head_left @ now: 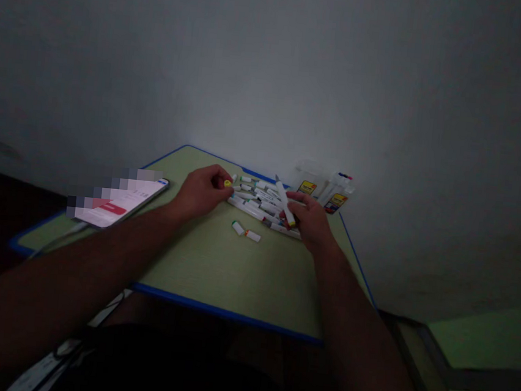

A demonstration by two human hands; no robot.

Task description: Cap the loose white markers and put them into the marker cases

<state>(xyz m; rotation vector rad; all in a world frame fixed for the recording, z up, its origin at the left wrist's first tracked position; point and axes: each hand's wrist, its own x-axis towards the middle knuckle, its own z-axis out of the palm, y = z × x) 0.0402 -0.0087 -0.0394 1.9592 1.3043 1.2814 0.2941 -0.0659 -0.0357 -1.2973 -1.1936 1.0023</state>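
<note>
A person seated at a green, blue-edged counter (pixel 216 271) is working in dim light over a pile of white markers (pixel 256 206) lying near its far edge. The left hand (pixel 202 192) is pinching what appears to be a yellow cap (pixel 228 184) at the pile's left end. The right hand (pixel 312 222) is closing around a yellow-tipped marker (pixel 284 202), holding it tilted over the pile's right end with its far tip bare.

Two loose caps (pixel 238 228) are lying just in front of the pile, and a sweep of either wrist could be sending them rolling toward the near edge. The bare tip could be smearing the skin or drying out. In this gloom, colours could be getting mismatched. A lit phone (pixel 124 202) is resting at the left edge, with marker packs (pixel 335 198) at the far right corner.
</note>
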